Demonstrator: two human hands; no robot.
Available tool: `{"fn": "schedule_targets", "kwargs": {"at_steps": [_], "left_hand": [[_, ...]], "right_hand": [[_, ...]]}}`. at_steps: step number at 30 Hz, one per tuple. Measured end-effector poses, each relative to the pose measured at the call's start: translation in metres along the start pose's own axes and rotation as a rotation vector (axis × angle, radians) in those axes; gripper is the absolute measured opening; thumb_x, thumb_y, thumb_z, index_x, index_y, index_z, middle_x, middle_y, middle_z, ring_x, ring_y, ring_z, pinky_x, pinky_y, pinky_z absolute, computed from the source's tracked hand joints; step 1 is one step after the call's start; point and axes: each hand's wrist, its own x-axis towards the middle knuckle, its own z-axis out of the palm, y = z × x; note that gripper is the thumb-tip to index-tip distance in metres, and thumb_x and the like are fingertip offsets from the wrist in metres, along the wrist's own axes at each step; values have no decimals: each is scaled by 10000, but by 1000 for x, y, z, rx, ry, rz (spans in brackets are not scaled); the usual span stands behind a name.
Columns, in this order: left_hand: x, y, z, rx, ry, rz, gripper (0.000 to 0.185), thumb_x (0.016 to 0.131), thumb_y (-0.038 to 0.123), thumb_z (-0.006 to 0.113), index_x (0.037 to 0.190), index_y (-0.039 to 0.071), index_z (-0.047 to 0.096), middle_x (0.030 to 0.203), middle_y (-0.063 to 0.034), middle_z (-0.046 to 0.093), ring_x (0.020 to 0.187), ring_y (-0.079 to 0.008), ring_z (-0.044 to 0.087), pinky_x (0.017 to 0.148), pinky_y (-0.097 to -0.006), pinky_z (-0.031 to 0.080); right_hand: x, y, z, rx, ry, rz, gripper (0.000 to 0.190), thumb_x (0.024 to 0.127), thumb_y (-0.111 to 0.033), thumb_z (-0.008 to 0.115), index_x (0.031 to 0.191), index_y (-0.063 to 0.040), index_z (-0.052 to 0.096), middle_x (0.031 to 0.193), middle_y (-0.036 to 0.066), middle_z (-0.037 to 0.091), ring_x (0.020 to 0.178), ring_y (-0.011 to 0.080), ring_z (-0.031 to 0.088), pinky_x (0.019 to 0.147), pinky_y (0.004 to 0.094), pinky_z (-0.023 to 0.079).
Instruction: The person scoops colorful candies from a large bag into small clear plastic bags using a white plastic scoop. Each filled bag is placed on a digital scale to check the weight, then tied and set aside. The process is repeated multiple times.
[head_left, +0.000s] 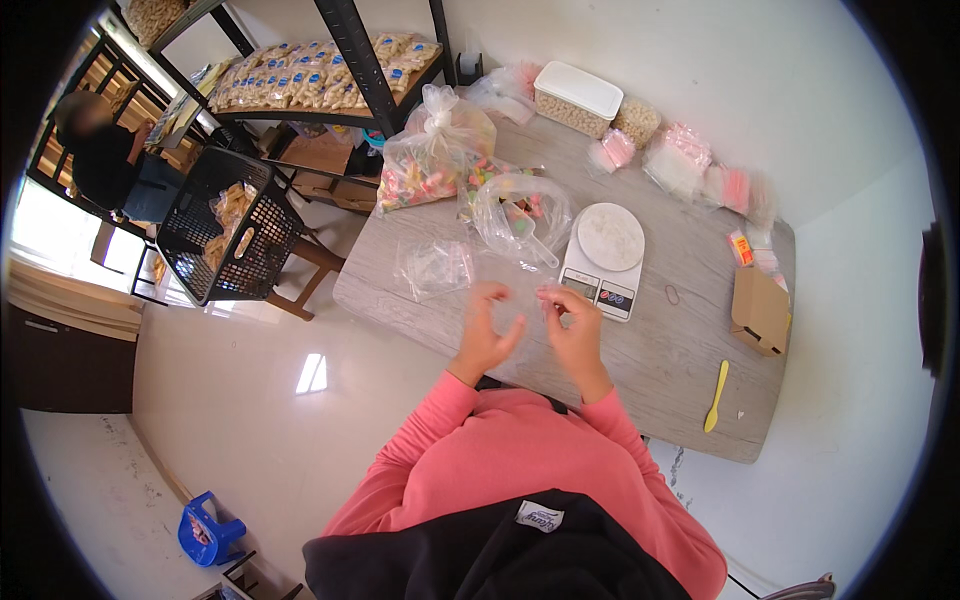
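My left hand (489, 330) is over the table's near edge, fingers apart, blurred, with nothing seen in it. Beside it my right hand (574, 330) pinches the edge of a clear plastic bag (546, 294) between thumb and fingers. Right of that hand stands a white digital kitchen scale (611, 255) with a bare round plate. Beyond my hands a clear scoop (525, 229) lies in an open plastic bag (555, 202) with colourful candies (517, 196). Several flat clear bags (436, 268) lie to the left. A large knotted bag of candies (431, 161) stands behind them.
White-lidded container (574, 97), jar (637, 121) and bundled bags (679, 157) line the wall. Cardboard box (759, 311), yellow plastic spoon (717, 397) and rubber band (672, 294) lie right. Left are a shelf of packed snacks (315, 75), a black crate (225, 232) and a person (112, 161).
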Motion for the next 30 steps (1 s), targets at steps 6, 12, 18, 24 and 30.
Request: {"fn": "schedule_targets", "kwargs": {"at_steps": [6,12,18,24,30], "left_hand": [[21,-30,-18,-497,49,-592,170,944,197,449,947,30,483,744,-12,473,634,-89,448,609,-226,388],[16,-34,-13,-551,108,-558,186,948,181,460,810,57,480,654,40,438,552,-20,384,492,-183,323],[14,-35,-10,-428,156,-447,144,939,154,478,834,57,491,671,37,454,562,-24,402,503,-184,335],[14,-41,-6,-400,175,-429,119,938,147,480,869,52,501,683,37,463,554,-24,400,500,-181,334],[9,-52,-6,-360,152,-468,102,877,113,551,931,50,492,800,-7,483,671,-68,442,589,-215,365]], "right_hand": [[3,11,-15,156,-96,67,159,743,27,643,895,-16,657,807,65,633,655,104,569,565,229,442],[3,10,-16,417,-123,210,185,742,57,641,920,7,651,873,65,617,691,97,597,584,205,454],[5,23,-13,408,-114,228,276,695,26,701,964,-9,652,838,24,577,696,90,544,622,211,430],[7,27,-17,316,-150,177,396,610,-73,791,983,-46,658,788,-28,525,690,92,427,665,232,378],[3,35,-14,330,-143,326,440,578,-112,822,984,-59,660,795,-27,557,707,95,474,663,238,388]]}}
